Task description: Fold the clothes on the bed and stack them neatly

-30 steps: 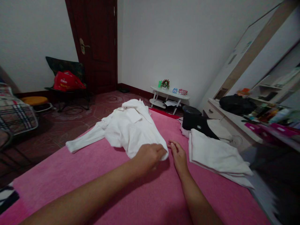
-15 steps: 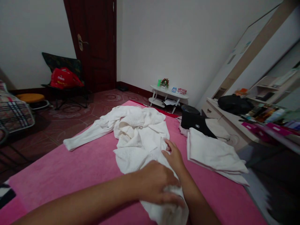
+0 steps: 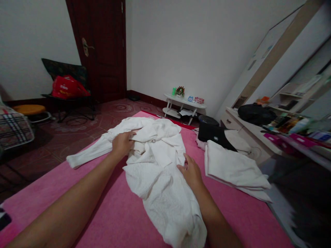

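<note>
A crumpled white long-sleeved shirt point(image 3: 165, 179) lies on the pink bed cover point(image 3: 113, 203), with a button near its collar. One sleeve stretches out to the left; the lower part runs toward me. At the collar's left side, my left hand point(image 3: 123, 143) is closed on the fabric, its fingertips partly hidden by the cloth. My right hand point(image 3: 191, 170) rests along the shirt's right edge. Its thumb and fingers are apart, the fingertips against the cloth.
Right of the shirt lie folded white clothes point(image 3: 235, 168) and a black garment point(image 3: 216, 136). A dresser point(image 3: 248, 129) carrying a black bag point(image 3: 256, 114) stands beside the bed. Beyond are a small white table point(image 3: 184, 100) and a chair with a red bag point(image 3: 68, 86).
My left hand has moved from the near end of the shirt, across my right forearm, up to the collar's left side. My right hand has stayed at the right edge.
</note>
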Demonstrator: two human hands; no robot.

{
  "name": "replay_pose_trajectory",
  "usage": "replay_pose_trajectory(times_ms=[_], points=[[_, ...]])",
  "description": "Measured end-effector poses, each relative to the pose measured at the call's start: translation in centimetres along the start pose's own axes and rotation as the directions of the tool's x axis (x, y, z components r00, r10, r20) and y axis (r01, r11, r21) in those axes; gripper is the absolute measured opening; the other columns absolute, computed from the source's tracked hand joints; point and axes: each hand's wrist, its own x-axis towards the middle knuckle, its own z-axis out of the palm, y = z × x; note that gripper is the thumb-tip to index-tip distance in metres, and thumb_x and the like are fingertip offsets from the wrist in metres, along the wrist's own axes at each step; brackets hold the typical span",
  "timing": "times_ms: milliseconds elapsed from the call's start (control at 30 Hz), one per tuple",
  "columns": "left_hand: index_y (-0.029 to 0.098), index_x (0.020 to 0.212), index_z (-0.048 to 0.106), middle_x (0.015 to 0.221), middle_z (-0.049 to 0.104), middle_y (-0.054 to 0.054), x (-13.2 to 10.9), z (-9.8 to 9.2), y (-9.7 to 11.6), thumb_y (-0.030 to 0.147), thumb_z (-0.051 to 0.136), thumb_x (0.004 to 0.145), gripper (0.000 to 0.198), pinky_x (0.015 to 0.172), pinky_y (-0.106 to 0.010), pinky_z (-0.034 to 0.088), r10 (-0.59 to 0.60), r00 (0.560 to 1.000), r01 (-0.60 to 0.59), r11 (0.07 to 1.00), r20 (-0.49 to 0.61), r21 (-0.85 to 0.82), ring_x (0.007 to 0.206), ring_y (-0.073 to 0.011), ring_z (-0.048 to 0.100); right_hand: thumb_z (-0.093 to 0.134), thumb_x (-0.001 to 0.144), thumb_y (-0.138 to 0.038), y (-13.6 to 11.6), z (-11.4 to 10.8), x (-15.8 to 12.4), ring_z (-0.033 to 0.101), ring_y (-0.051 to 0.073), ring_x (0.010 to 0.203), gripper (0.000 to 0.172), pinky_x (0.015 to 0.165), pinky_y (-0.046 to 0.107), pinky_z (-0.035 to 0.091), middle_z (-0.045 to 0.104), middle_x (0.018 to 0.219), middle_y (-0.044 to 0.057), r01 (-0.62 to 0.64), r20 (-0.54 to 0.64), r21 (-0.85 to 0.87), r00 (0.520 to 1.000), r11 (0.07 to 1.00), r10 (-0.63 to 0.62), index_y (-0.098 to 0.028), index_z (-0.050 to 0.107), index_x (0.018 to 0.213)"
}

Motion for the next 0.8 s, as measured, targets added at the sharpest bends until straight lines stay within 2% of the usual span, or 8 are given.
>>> replay_pose_trajectory(times_ms=[100,167,333,433,500,600,700,800], points=[[0.030,0.111,0.069,0.099,0.073,-0.002,0.7,-0.1,-0.8,0.024,0.055,0.073,0.041,0.069,-0.029,0.046,-0.094,0.993,0.085,0.988,-0.069,-0.126,0.091,-0.0259,0.065,0.056,0.080,-0.035,0.5,-0.7,0.3,0.061,0.019,0.070,0.025,0.067,0.030,0.046,0.067,0.076,0.005,-0.027,-0.015,0.141,0.999,0.990,0.029,-0.017,0.069,0.089],[0.027,0.108,0.071,0.101,0.073,-0.003,1.2,-0.1,-1.2,0.028,0.053,0.075,0.038,0.072,-0.027,0.047,-0.132,0.985,0.105,0.970,-0.114,-0.220,0.093,-0.0247,0.065,0.055,0.080,-0.041,1.0,-1.5,0.6,0.061,0.018,0.066,0.028,0.062,0.028,0.046,0.066,0.070,0.004,-0.086,-0.170,0.320,0.975,0.944,0.146,-0.016,0.066,0.080],[0.017,0.099,0.074,0.094,0.074,-0.004,1.6,0.4,-1.3,0.028,0.051,0.072,0.037,0.073,-0.025,0.048,-0.158,0.984,0.103,0.889,-0.087,-0.445,0.087,-0.0223,0.066,0.065,0.071,-0.044,2.3,-3.3,1.1,0.052,0.012,0.052,0.032,0.050,0.023,0.042,0.056,0.061,-0.005,-0.062,-0.452,0.733,0.700,0.677,0.552,-0.016,0.060,0.087],[0.017,0.097,0.074,0.090,0.074,-0.003,1.5,0.7,-0.6,0.026,0.052,0.070,0.035,0.069,-0.024,0.049,-0.113,0.992,0.066,0.849,-0.058,-0.525,0.080,-0.0202,0.066,0.069,0.067,-0.037,2.1,-3.9,1.5,0.060,0.012,0.065,0.030,0.062,0.026,0.050,0.061,0.076,-0.002,0.066,-0.432,0.860,0.620,0.505,0.655,-0.018,0.053,0.084],[0.017,0.097,0.074,0.092,0.074,-0.003,1.3,0.8,0.0,0.025,0.053,0.068,0.036,0.069,-0.023,0.049,-0.069,0.997,0.032,0.815,-0.043,-0.579,0.081,-0.0198,0.066,0.068,0.066,-0.033,1.0,-4.5,1.8,0.064,0.015,0.089,0.028,0.079,0.030,0.051,0.062,0.100,0.004,0.159,-0.505,0.834,0.604,0.528,0.616,-0.019,0.051,0.085],[0.015,0.097,0.072,0.094,0.073,-0.006,1.1,0.6,1.2,0.025,0.057,0.065,0.037,0.066,-0.024,0.049,-0.032,0.999,0.035,0.720,0.018,-0.693,0.082,-0.0212,0.066,0.061,0.074,-0.033,-2.2,-5.3,1.4,0.059,0.017,0.104,0.023,0.088,0.033,0.048,0.060,0.114,0.007,0.146,-0.573,0.658,0.733,0.739,0.365,-0.020,0.055,0.093],[0.012,0.100,0.070,0.090,0.072,-0.008,0.7,0.3,2.3,0.032,0.064,0.063,0.042,0.061,-0.025,0.049,-0.039,0.994,0.105,0.555,0.099,-0.825,0.076,-0.0213,0.065,0.059,0.077,-0.034,-6.3,-4.6,-0.8,0.062,0.018,0.084,0.021,0.075,0.030,0.049,0.066,0.092,0.005,0.043,-0.124,0.436,0.992,0.899,0.013,-0.020,0.062,0.092],[0.011,0.109,0.065,0.085,0.071,-0.007,0.3,-0.2,3.2,0.037,0.069,0.063,0.053,0.057,-0.024,0.047,-0.047,0.986,0.166,0.410,0.161,-0.897,0.068,-0.0187,0.064,0.072,0.064,-0.032,-9.7,-2.4,-4.1,0.061,0.024,0.087,0.037,0.073,0.033,0.048,0.067,0.096,0.007,0.180,0.315,0.132,0.925,0.975,-0.214,-0.023,0.067,0.099]])
